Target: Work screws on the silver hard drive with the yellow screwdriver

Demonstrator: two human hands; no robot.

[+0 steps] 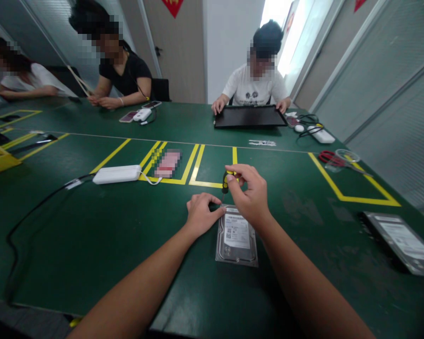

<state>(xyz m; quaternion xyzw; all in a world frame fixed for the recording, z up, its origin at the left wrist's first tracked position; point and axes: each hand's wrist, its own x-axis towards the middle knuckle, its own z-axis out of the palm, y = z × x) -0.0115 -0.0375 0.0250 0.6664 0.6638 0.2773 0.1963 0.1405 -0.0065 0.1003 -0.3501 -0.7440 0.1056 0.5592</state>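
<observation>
A silver hard drive (238,235) with a white label lies flat on the green table in front of me. My right hand (250,190) grips a screwdriver (226,181) with a black and yellow handle, held nearly upright. Its shaft points down at the drive's far left corner; whether the tip sits in a screw is too small to tell. At that same corner my left hand (202,213) holds the drive, thumb on its top edge and bent fingers beside it, close to the screwdriver's shaft.
Another hard drive (404,240) lies at the right. Red-handled scissors (332,159) rest near the yellow tape marks. A white power bank (117,174) with cables and a pink phone (168,163) are at the left. Across the table, a person holds a black panel (250,117); others sit further left.
</observation>
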